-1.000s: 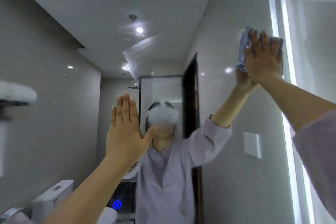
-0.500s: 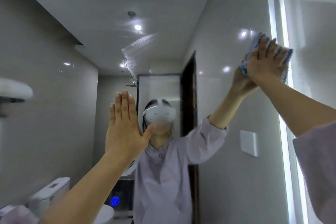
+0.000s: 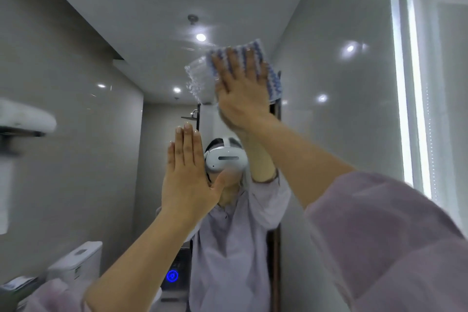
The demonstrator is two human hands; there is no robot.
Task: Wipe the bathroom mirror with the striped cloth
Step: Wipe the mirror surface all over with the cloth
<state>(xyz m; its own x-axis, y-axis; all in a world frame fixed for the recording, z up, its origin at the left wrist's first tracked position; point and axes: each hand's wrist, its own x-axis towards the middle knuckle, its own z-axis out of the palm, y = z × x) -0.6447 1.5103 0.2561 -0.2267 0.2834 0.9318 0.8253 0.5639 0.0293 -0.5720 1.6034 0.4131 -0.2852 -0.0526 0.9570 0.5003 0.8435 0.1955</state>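
Grey bathroom's reflected in the lit-edged mirror (image 3: 329,147). The striped cloth (image 3: 273,81) is pressed onto the upper-middle glass by the right hand (image 3: 243,96), fingers (image 3: 231,66) straight, stripes roughly upright. The left hand (image 3: 187,177) is held flat below, nothing gripped.

I read no text or number anywhere: the only sign is a glowing blue round icon (image 3: 172,275) on a dark panel (image 3: 182,262) reflected near the mirror (image 3: 329,139) bottom edge, and the small label (image 3: 77,274) on the reflected toilet tank (image 3: 87,259) blurs out.
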